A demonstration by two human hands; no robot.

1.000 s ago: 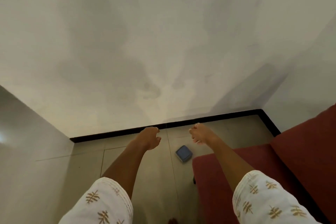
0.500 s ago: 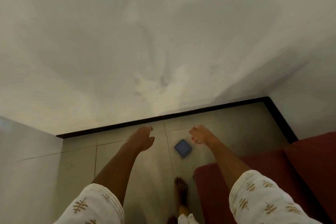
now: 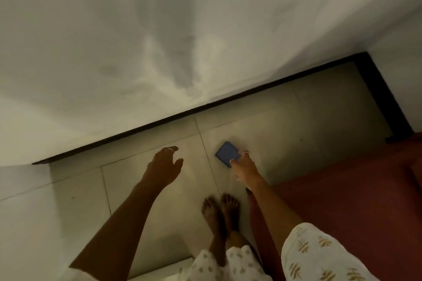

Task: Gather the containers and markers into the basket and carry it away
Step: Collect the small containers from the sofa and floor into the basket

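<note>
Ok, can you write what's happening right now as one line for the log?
right hand: fingertips at blue flat square object on tiled floor | left hand: open, empty | basket: not in view

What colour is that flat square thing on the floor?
Blue, with a darker edge: the flat square thing, head view.

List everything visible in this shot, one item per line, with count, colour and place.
small flat blue rectangular object: one, blue, on the floor tiles at the right hand's fingertips; contact unclear.
pale floor tiles: several, beige-grey, centre and lower left.
black skirting strip: one, black, along the wall base.
pale plastered wall: white-grey, upper frame.
red upholstered seat: one, dark red, lower right.
bare feet: two, bottom centre.
white patterned sleeve: white with gold motifs, right arm.
left hand: open, empty, above the floor.
right hand: reaching at the blue object.
</note>
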